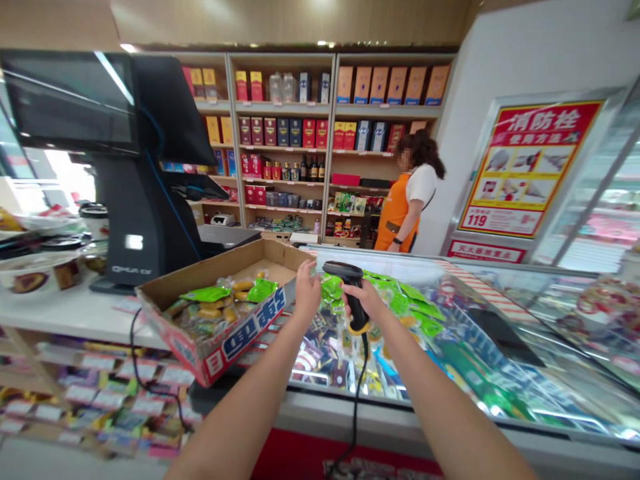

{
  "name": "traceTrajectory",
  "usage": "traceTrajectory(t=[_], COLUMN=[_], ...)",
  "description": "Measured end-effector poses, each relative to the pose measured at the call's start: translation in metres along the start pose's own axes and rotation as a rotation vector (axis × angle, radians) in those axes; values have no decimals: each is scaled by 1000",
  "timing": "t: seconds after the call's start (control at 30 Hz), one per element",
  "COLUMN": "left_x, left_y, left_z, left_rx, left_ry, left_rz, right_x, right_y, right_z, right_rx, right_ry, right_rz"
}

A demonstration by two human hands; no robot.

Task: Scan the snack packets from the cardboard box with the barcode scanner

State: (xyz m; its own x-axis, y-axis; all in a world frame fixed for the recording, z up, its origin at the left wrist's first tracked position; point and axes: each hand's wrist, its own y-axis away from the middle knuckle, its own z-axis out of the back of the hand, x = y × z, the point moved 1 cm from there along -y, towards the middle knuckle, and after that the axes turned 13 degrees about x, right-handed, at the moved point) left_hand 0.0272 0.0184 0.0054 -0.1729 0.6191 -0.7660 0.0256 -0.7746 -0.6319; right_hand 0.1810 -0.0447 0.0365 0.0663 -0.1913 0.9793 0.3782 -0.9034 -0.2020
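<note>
My two bare forearms reach forward from the lower edge. The right grip is clenched on the handle of a black plastic handheld barcode scanner with a yellow collar, held upright above the glass-lidded chest freezer. Its black cable hangs down toward me. I judge the scanner light, rigid and smooth: hold it at the handle and allow for cable drag. The left grip is raised just beside the scanner head, at the corner of an open brown cardboard box of green and yellow snack packets. I cannot tell whether it holds anything.
</note>
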Motion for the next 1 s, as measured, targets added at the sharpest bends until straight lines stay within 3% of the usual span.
traceTrajectory(t=[0.1, 0.27, 0.43, 0.67, 0.77, 0.9, 1.0], left_x=[20, 41, 52, 44, 46, 56, 58], left_y=[6, 4, 1, 6, 7, 6, 1], left_z=[-26, -48, -45, -38, -41, -43, -41], left_rx=[147, 196, 353, 397, 390, 327, 215], left_ry=[-116, -258, -528, -898, -893, -716, -500], left_rz=[150, 276, 359, 393, 380, 404, 287], right_x=[-8, -19, -29, -28, -26, -24, -22], right_y=[6, 12, 17, 23, 25, 26, 26], right_z=[18, 36, 40, 42, 41, 39, 39], right_rx=[-68, -124, -168, -191, -188, -189, -189], right_ry=[-29, -55, -116, -76, -49, -63, -67], right_rz=[0, -2, -19, 7, 23, 20, 11])
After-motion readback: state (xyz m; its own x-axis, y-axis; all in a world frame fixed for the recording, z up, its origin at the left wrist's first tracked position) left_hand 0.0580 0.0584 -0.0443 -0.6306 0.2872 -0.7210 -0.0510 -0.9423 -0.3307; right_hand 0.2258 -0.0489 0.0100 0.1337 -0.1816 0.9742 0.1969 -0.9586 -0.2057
